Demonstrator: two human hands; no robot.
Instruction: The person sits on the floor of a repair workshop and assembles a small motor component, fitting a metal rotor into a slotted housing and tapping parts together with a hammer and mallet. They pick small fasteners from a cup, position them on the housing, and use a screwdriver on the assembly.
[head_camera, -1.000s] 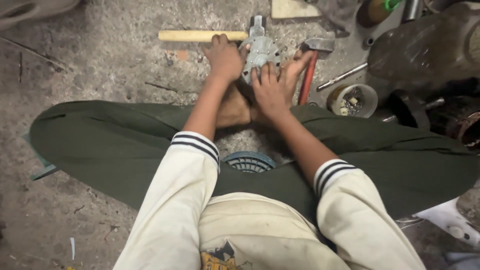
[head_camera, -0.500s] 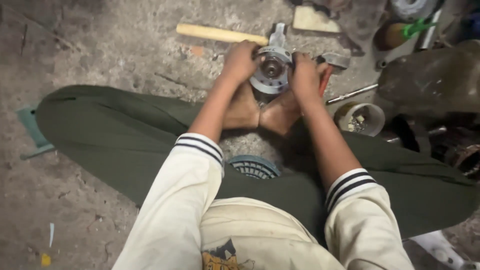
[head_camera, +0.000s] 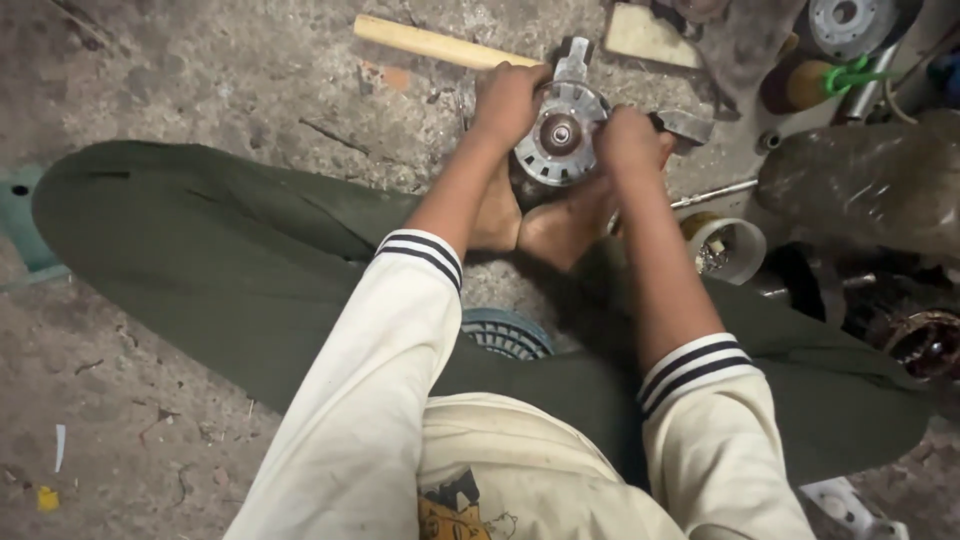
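I sit cross-legged on a concrete floor in dark green trousers. A round grey metal motor part (head_camera: 563, 137) with a slotted face and a dark hub stands on edge just past my bare feet (head_camera: 545, 222). My left hand (head_camera: 508, 100) grips its left side. On the opposite rim sits my right hand (head_camera: 633, 142), closed around the part's right edge. A narrower metal piece sticks up behind the part.
A wooden stick (head_camera: 432, 43) lies on the floor beyond my left hand. A hammer head (head_camera: 686, 124) shows behind my right hand. A small white cup of parts (head_camera: 728, 247), a metal rod (head_camera: 716, 193) and dark machine parts (head_camera: 860, 190) crowd the right side.
Both hands have turned the metal part from lying flat to standing on edge, its round slotted face now toward me. The view has shifted, so everything sits lower in frame.
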